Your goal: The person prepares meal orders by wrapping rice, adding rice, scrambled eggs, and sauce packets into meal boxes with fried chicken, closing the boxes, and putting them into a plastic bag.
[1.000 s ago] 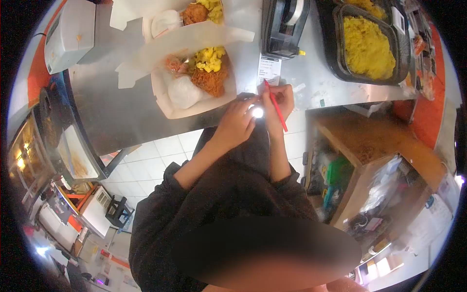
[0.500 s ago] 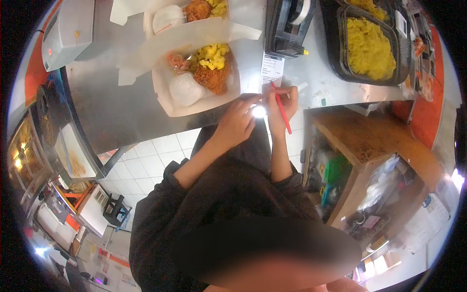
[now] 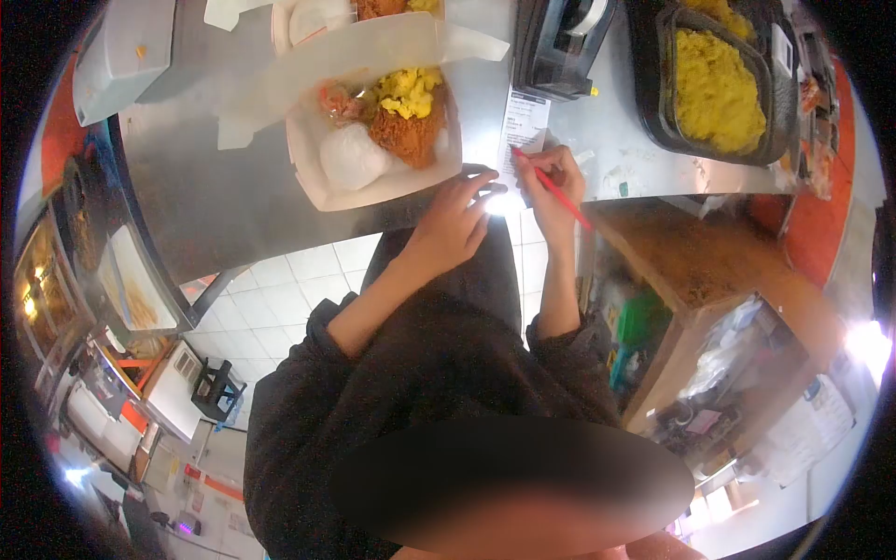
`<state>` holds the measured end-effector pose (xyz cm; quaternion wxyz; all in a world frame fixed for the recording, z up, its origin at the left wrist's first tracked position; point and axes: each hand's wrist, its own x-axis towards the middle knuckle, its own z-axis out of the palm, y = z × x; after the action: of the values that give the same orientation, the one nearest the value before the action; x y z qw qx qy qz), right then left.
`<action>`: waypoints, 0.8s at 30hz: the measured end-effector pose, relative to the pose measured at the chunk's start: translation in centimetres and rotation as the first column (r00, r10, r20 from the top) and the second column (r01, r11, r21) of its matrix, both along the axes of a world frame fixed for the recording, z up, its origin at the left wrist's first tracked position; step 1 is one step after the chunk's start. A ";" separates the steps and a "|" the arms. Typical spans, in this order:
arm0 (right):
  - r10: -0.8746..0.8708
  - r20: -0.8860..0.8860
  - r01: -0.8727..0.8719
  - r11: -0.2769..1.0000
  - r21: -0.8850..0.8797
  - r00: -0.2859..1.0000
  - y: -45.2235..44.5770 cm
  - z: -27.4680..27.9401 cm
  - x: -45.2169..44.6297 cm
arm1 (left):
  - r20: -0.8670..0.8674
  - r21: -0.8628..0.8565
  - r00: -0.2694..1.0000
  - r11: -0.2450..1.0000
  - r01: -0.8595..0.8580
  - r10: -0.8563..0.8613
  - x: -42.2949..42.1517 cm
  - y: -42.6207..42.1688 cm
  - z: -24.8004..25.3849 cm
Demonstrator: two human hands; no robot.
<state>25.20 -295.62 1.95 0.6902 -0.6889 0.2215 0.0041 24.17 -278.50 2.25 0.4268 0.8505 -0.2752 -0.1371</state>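
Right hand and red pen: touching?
Touching. The head view shows the right hand closed around the red pen, fingers gripping it near the tip, with the shaft lying across the hand.

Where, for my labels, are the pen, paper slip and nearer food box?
Pen [image 3: 564, 199], head view: on its barrel.
Paper slip [image 3: 525, 123], head view: on its printed face.
Nearer food box [image 3: 392, 189], head view: on its near wall.
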 end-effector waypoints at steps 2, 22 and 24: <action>0.018 0.023 -0.019 1.000 0.018 1.000 -0.5 0.0 -0.2 | -0.004 -0.010 1.000 1.000 0.003 -0.003 0.1 0.0 0.2; -0.239 0.299 0.285 0.951 -0.119 0.924 -2.8 0.4 0.5 | 0.012 -0.032 0.997 0.997 0.071 -0.071 -2.1 1.6 -0.7; -0.223 0.264 0.298 0.909 -0.292 0.938 -4.8 -1.3 2.3 | -0.158 -0.043 0.967 0.980 0.197 -0.201 -3.2 3.7 -0.9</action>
<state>27.52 -300.38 0.60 0.5809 -0.7539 0.2302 -0.2032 21.00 -274.84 1.31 0.4432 0.7988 -0.3254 -0.2440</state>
